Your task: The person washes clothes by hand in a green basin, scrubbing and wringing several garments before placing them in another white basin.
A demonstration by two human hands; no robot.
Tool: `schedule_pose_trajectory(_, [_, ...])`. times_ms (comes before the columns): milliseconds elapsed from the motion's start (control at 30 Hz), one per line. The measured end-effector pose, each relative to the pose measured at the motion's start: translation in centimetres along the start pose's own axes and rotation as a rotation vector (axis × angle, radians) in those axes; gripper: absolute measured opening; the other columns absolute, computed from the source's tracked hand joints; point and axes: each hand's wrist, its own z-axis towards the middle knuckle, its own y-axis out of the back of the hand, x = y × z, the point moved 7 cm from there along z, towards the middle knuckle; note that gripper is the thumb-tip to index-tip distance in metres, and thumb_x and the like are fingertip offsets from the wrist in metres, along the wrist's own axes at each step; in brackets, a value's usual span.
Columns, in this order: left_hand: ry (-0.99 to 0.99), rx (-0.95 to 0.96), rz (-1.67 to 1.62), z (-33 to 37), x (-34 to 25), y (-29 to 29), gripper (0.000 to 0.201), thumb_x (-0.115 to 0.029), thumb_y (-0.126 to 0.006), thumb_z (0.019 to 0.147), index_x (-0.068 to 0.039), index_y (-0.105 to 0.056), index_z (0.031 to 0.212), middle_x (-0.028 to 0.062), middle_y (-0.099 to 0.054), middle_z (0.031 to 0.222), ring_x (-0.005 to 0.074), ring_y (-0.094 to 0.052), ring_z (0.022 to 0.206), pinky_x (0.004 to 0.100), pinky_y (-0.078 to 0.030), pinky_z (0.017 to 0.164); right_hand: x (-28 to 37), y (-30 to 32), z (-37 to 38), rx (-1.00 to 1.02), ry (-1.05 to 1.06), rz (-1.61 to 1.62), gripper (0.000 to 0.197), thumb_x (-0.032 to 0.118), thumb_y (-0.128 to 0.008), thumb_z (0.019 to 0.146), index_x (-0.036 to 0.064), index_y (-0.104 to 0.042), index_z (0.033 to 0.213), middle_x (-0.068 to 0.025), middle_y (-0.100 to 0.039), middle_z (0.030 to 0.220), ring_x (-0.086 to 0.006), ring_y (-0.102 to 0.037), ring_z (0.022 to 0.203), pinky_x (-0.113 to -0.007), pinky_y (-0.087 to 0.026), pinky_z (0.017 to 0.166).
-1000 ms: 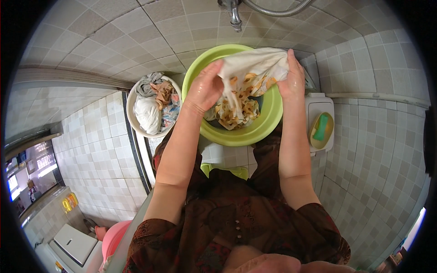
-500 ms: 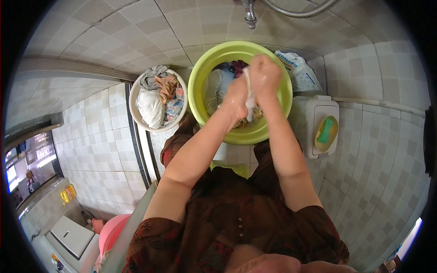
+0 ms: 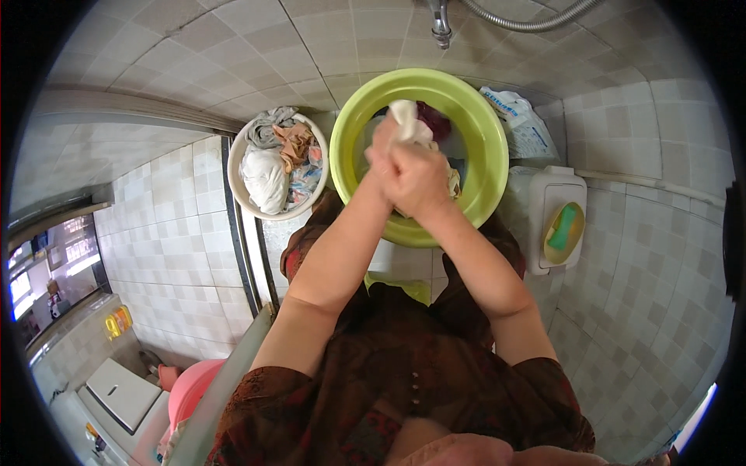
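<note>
Over a yellow-green basin (image 3: 495, 151), both my hands are closed round a wet white cloth (image 3: 406, 116). My left hand (image 3: 379, 149) grips it on the left, partly hidden behind the right. Pressed against it, my right hand (image 3: 420, 180) wraps the same cloth, and a bunched end sticks up past the knuckles. Inside the basin lie a dark maroon cloth (image 3: 434, 121), pale water or fabric, and a yellowish patterned piece (image 3: 454, 183). My forearms cover the basin's near side in part.
A white tub (image 3: 235, 177) of grey, tan, white and printed clothes stands left of the basin. On the right are a white printed bag (image 3: 522, 123) and a white box (image 3: 538, 203) bearing a dish with green soap (image 3: 562, 227). A tap (image 3: 441, 33) hangs above.
My hands have come closer together and the right one has moved left and down. The cloth, earlier stretched between them, now bunches above my fists. The view has shifted slightly.
</note>
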Motion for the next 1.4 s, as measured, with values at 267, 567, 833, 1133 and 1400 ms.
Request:
schedule_pose_trajectory(267, [0.240, -0.512, 0.213, -1.5, -0.6, -7.4, 0.057, -0.058, -0.030, 0.092, -0.012, -0.053, 0.115, 0.0087, -0.058, 0.107, 0.0225, -0.059, 0.091, 0.0323, -0.049, 0.077, -6.2, 3.5, 2.5, -0.286, -0.185, -0.056, 0.021, 0.024, -0.068, 0.079, 0.0069, -0.062, 0.089, -0.0108, -0.064, 0.073, -0.0238, -0.060, 0.055, -0.036, -0.047, 0.054])
schedule_pose_trajectory(567, [0.422, -0.450, 0.454, -1.3, 2.4, -5.2, 0.034, -0.035, -0.048, 0.091, -0.005, -0.057, 0.105, 0.0084, -0.059, 0.103, 0.0157, -0.054, 0.086, 0.0324, -0.045, 0.069, -9.0, 2.6, 1.4, -0.032, -0.591, 0.001, 0.025, 0.028, -0.061, 0.080, 0.0053, -0.061, 0.069, -0.0156, -0.061, 0.066, -0.0311, -0.060, 0.058, -0.037, -0.047, 0.055])
schedule_pose_trajectory(833, [0.496, -0.607, 0.310, -1.5, 3.5, -2.4, 0.033, -0.035, -0.045, 0.092, -0.004, -0.057, 0.099, 0.0073, -0.060, 0.089, 0.0182, -0.056, 0.076, 0.0331, -0.047, 0.064, -9.8, 2.8, 1.8, -0.054, -0.583, -0.156, 0.048, 0.043, -0.051, 0.088, 0.0038, -0.057, 0.061, -0.0163, -0.058, 0.059, -0.0351, -0.055, 0.053, -0.043, -0.044, 0.052])
schedule_pose_trajectory(1133, [0.182, -0.311, 0.350, -0.7, 0.5, -1.0, 0.028, -0.036, -0.042, 0.095, -0.012, -0.053, 0.102, 0.0056, -0.060, 0.091, 0.0188, -0.058, 0.081, 0.0318, -0.048, 0.070, -4.5, 0.3, 0.6, -0.114, -0.136, -0.016, 0.028, 0.033, -0.062, 0.081, 0.0065, -0.062, 0.071, -0.0156, -0.057, 0.059, -0.0333, -0.059, 0.057, -0.044, -0.046, 0.057])
schedule_pose_trajectory(1400, [0.294, -0.262, -0.060, 0.4, -2.2, -6.4, 0.058, -0.061, -0.043, 0.086, -0.010, -0.056, 0.111, 0.0053, -0.062, 0.096, 0.0197, -0.061, 0.086, 0.0349, -0.052, 0.070, -12.5, 2.0, 0.4, -0.198, -0.951, 0.562, 0.052, 0.048, -0.045, 0.092, -0.0005, -0.063, 0.087, -0.0068, -0.062, 0.078, -0.0174, -0.058, 0.075, -0.034, -0.045, 0.070])
